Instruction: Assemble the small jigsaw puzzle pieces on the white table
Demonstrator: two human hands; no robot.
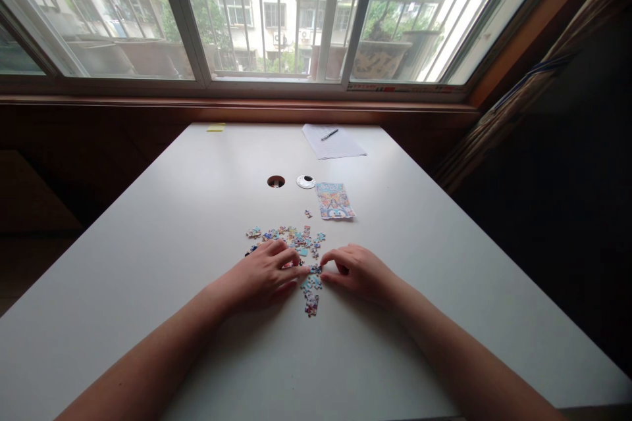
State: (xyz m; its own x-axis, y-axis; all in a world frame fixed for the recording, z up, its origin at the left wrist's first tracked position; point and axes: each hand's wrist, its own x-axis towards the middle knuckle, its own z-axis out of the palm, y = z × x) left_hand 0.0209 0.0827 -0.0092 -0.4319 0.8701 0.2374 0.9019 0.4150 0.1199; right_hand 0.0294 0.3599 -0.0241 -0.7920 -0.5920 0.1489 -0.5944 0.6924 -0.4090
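Small jigsaw puzzle pieces (302,238) lie in a loose cluster on the white table, just beyond my hands. My right hand (360,270) has thumb and index finger curled in a pinch at the right edge of a puzzle piece (315,269). From the other side, my left hand (271,270) rests low over the table, fingers apart, one fingertip touching that piece's left edge. Its palm hides some pieces beneath. Nearer to me, below the pinched piece, are light-blue pieces (311,283) and a few joined purple-brown pieces (311,306).
Beyond the cluster lie a colourful picture card (336,201), a round grommet cover (306,181) and a cable hole (276,181) in the table (148,223). Paper sheets (333,145) with a pen (330,135) and a yellow sticky note (216,127) are near the window-side edge.
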